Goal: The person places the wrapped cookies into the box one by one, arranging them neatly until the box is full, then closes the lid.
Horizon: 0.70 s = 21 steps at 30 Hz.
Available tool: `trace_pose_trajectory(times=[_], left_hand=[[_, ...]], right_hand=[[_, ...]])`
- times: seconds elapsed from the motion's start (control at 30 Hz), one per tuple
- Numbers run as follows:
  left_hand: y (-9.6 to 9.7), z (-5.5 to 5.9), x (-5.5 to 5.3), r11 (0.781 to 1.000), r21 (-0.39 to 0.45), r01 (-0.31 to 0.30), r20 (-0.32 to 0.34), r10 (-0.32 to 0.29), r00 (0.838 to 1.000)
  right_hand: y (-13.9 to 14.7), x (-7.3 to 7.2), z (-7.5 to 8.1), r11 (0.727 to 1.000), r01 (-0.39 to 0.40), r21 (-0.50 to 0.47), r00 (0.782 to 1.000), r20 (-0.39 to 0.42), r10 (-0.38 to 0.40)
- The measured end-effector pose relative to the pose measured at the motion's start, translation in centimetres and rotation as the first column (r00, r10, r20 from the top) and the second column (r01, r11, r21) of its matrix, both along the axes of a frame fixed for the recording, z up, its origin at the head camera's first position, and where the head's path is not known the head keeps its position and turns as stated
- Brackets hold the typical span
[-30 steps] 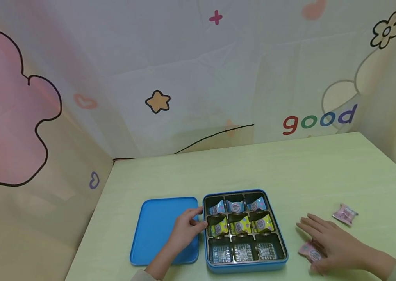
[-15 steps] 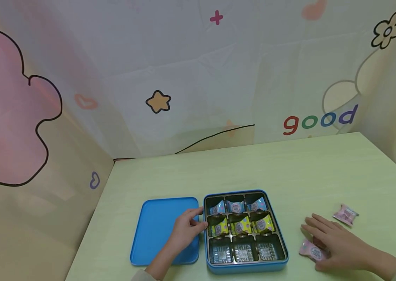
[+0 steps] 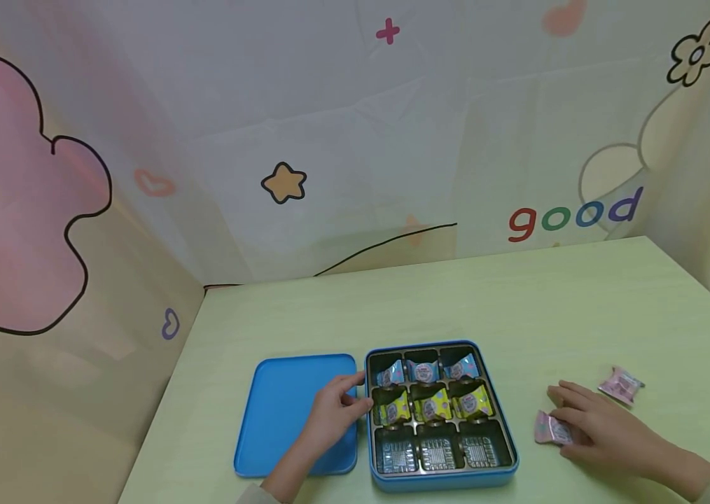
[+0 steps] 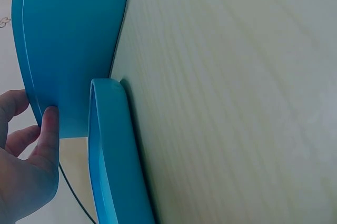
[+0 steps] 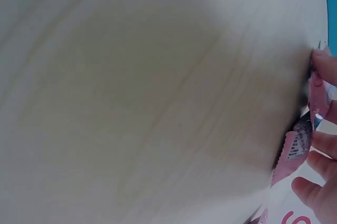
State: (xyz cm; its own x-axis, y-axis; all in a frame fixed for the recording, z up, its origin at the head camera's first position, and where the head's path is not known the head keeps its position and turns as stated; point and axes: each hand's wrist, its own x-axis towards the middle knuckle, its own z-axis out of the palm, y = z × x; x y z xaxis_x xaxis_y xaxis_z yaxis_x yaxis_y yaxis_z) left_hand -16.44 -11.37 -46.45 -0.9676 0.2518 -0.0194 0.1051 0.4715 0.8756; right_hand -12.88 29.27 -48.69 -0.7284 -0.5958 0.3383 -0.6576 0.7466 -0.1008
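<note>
My left hand (image 3: 334, 413) touches the left wall of a blue candy tin (image 3: 443, 479), its thumb and index finger resting near the rim. In the left wrist view the thumb lies against the wall of the tin (image 4: 73, 50). Blue candies (image 3: 423, 371) fill the tin's back row and yellow ones (image 3: 433, 404) the middle row; the front row holds none. To the right, my right hand (image 3: 607, 434) pinches a pink wrapped candy (image 3: 547, 428), partly hidden by the fingers. The right wrist view shows this pink candy (image 5: 318, 95) with another pink candy (image 5: 295, 153) beside it.
Left of the tin lies its blue lid (image 3: 292, 406), partly under my left forearm. One more pink candy (image 3: 621, 385) sits on the pale green table (image 3: 424, 301) behind my right hand. A printed cloth (image 3: 355, 140) stands along the back and sides.
My right hand's fingers have curled in over the pink candy, which has turned and shifted slightly away from me. My left hand, the tin and the lid have stayed put.
</note>
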Motion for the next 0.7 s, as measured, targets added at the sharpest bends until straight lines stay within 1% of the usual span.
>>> trace_pose_trajectory(times=[0.17,0.23,0.43,0.6,0.7], left_hand=[[0.0,0.1,0.0,1.0,0.001,0.002,0.005,-0.002,1.0],[0.0,0.2,0.0,1.0,0.002,0.002,0.006,-0.002,1.0],[0.1,0.3,0.0,1.0,0.009,-0.002,0.013,0.002,1.0],[0.1,0.2,0.0,1.0,0.014,-0.003,0.019,0.002,1.0],[0.1,0.2,0.0,1.0,0.01,-0.005,0.021,0.005,1.0]], right_hand=[[-0.4,-0.1,-0.2,0.998,0.06,0.017,0.998,0.015,-0.06],[-0.5,-0.2,-0.3,0.998,0.064,0.022,0.998,0.011,-0.064],[-0.7,-0.4,-0.4,0.999,0.037,-0.001,0.998,-0.049,-0.037],[-1.1,-0.5,-0.3,0.999,0.044,-0.017,0.998,-0.035,-0.045],[-1.3,-0.5,-0.1,0.998,0.048,-0.037,0.998,-0.045,-0.049]])
